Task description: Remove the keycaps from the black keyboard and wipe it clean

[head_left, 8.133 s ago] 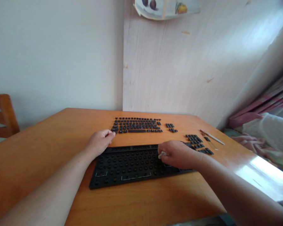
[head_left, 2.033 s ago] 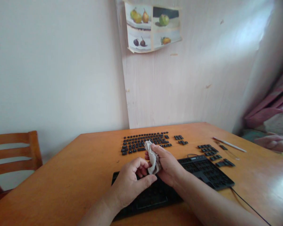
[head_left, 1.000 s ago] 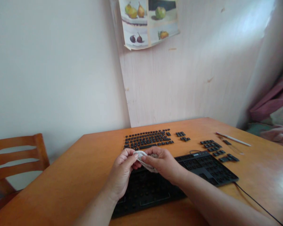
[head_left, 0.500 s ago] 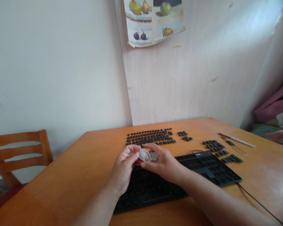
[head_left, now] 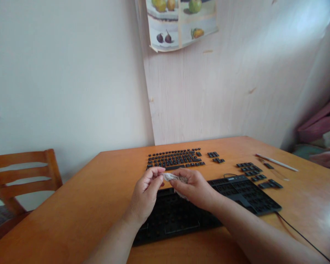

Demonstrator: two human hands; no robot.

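Note:
My right hand (head_left: 191, 185) is closed around a crumpled greyish-white cloth (head_left: 169, 177), part of which hangs below the fingers. The thumb and fingertips of my left hand (head_left: 147, 187) pinch the cloth's pale left end; whether a small piece is wrapped there is hidden. Both hands hover over the black keyboard base (head_left: 178, 220), which lies tilted on the table with its main keycaps off and its sockets bare. Just beyond the hands, the loose black keycaps (head_left: 173, 160) lie in rows, with a long space bar (head_left: 174, 167) nearest.
Smaller keycap groups (head_left: 249, 169) lie right of the base on the wooden table (head_left: 71, 205). Past them are a white pen-like stick (head_left: 277, 162) and a small dark tool (head_left: 268, 166). A cable (head_left: 302, 234) trails right. A chair (head_left: 22, 179) stands left; another person's hand (head_left: 327, 157) shows far right.
The cloth has been gathered tighter into my right hand, and its left end is now narrow and twisted. The red patch beneath my left fingertips no longer shows. The view has shifted slightly.

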